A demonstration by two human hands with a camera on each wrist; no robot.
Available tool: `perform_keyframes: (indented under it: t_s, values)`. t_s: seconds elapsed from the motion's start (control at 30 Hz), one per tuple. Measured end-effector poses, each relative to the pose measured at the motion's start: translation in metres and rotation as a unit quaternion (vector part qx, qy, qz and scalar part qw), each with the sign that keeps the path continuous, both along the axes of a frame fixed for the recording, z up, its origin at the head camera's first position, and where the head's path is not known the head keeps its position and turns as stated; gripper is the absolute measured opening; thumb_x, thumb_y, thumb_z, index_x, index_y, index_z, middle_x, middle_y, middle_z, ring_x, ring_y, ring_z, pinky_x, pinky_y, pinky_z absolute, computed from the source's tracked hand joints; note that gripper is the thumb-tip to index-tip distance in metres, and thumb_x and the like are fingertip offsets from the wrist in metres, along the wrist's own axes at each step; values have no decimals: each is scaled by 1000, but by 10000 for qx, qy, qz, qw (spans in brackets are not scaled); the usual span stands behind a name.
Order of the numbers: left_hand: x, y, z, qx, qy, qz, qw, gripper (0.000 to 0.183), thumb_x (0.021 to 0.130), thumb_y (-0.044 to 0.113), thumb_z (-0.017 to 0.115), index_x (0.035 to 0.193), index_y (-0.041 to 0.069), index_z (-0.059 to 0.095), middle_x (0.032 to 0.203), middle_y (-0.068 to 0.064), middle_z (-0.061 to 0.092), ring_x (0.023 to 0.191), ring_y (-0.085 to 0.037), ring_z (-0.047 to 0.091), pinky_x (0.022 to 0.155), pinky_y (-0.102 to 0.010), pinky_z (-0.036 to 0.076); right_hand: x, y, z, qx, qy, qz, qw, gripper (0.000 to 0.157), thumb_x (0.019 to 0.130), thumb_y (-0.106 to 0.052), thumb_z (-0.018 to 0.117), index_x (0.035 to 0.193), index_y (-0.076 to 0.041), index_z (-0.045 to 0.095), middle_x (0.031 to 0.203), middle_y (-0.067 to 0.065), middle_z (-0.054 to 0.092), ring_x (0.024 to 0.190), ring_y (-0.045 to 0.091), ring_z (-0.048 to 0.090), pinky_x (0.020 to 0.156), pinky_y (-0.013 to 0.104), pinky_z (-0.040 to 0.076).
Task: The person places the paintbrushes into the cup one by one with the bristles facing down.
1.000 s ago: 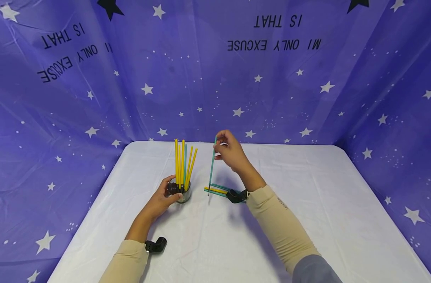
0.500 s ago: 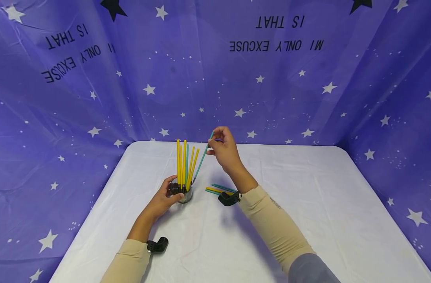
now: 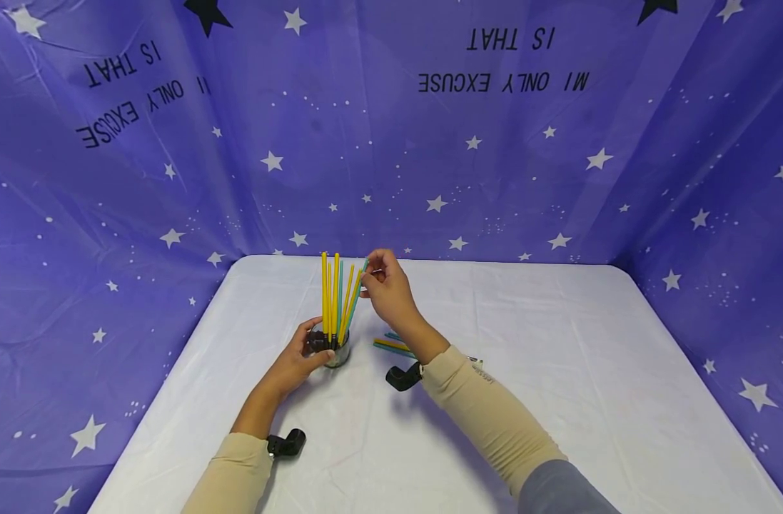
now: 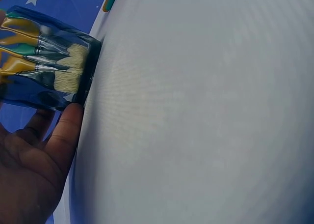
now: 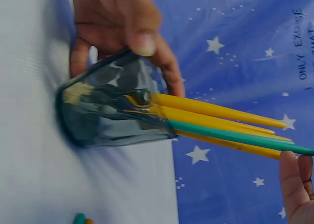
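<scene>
In the head view, my left hand point(image 3: 295, 368) grips a clear glass tumbler point(image 3: 341, 355) that stands on the table, thumb in front and fingers behind. Several yellow-handled paintbrushes point(image 3: 325, 296) and a green one point(image 3: 340, 289) stand in it, handles up. Their pale bristles point(image 4: 71, 69) show through the glass in the left wrist view. My right hand point(image 3: 391, 291) pinches another green paintbrush point(image 5: 221, 133) near its handle end, above the tumbler's right side. This brush leans right, its lower part inside the tumbler and its tip hard to make out.
Right of the tumbler, green and yellow paintbrushes point(image 3: 391, 346) lie on the white table point(image 3: 558, 371), partly hidden beneath my right wrist. A black camera point(image 3: 404, 377) juts from that wrist, another point(image 3: 288, 444) from the left. A purple star-printed curtain point(image 3: 507, 178) surrounds the table.
My right hand has moved left with the green paintbrush, from over the lying brushes to the tumbler, then lowered it inside. My left hand keeps its hold on the tumbler.
</scene>
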State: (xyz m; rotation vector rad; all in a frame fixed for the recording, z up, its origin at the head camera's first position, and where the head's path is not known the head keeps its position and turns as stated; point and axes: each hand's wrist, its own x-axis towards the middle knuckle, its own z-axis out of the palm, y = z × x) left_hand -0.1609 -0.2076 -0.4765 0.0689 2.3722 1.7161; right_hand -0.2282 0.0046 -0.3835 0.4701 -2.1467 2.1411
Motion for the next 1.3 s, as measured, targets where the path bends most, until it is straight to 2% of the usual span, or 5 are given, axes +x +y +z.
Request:
perform_keyframes:
  t_s: [0.2, 0.67, 0.9, 1.1, 1.3]
  values:
    - [1, 0, 0, 17, 54, -11, 10000, 79, 90, 21, 73, 153, 24, 25, 140, -20, 47, 126, -37, 48, 104, -52, 33, 1, -8, -13, 229, 31, -18, 9997, 22, 96, 2, 54, 115, -6, 47, 96, 6, 46, 80, 17, 53, 74, 48, 56]
    - [1, 0, 2, 11, 100, -80, 9999, 80, 92, 20, 71, 155, 19, 23, 140, -21, 47, 124, -36, 48, 102, -51, 34, 5, -8, -25, 650, -152, 76, 9977, 23, 95, -1, 56, 115, -8, 49, 98, 7, 51, 82, 17, 56, 71, 35, 56]
    - [6, 3, 17, -45, -4, -87, 10000, 78, 93, 15, 69, 155, 15, 22, 140, -24, 45, 125, -39, 47, 103, -53, 32, 0, 5, -29, 1081, -339, 291, 9931, 25, 94, -2, 57, 118, -5, 53, 102, 8, 56, 85, 19, 59, 72, 33, 55]
    - [0, -1, 3, -147, -12, -15, 9999, 80, 90, 25, 72, 154, 23, 24, 143, -20, 44, 126, -37, 46, 105, -56, 30, -11, 25, -43, 1871, -532, 824, 9774, 18, 97, -9, 59, 114, -8, 56, 104, 7, 58, 92, 28, 62, 71, 37, 55]
    - [0, -2, 1, -206, 53, -72, 9997, 80, 91, 23, 71, 155, 21, 22, 142, -21, 44, 124, -36, 47, 101, -51, 34, -25, 48, -59, 2987, -603, 1300, 9435, 25, 97, -12, 62, 118, -1, 58, 100, 5, 60, 82, 20, 57, 72, 31, 47]
